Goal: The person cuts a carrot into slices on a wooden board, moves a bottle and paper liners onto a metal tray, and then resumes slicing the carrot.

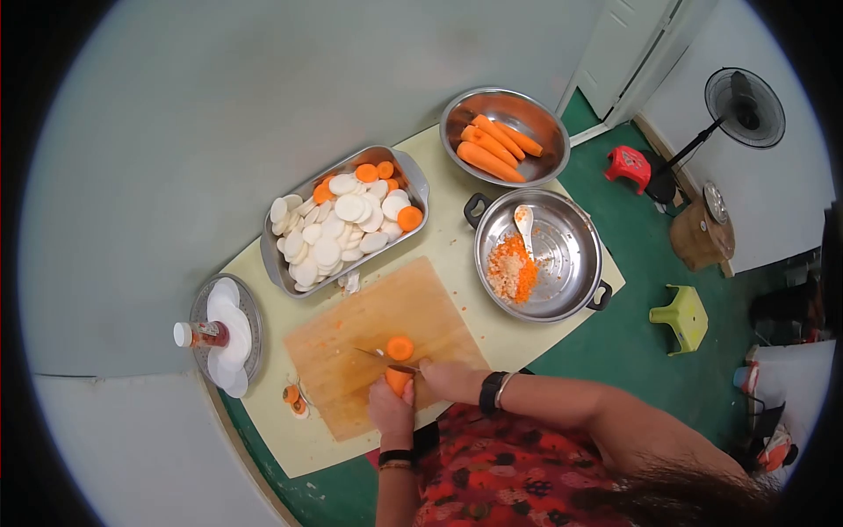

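Note:
My left hand (392, 411) is closed round a thick piece of carrot (399, 380) on the wooden cutting board (351, 351). In my right hand (448, 379) is a knife (379, 356), its blade lying across the board just at the carrot's cut end. One round carrot slice (400, 349) rests flat on the wood beyond the blade. The knife's handle is hidden inside my right fist. Small orange bits are scattered over the board.
A metal tray (420, 186) holds white and carrot slices. Whole carrots lie in a steel bowl (558, 127). A two-handled pot (580, 263) contains minced carrot and a white spoon (524, 230). At left, a plate (255, 327) bears white rounds and a jar (200, 334). Carrot ends (291, 394) sit nearby.

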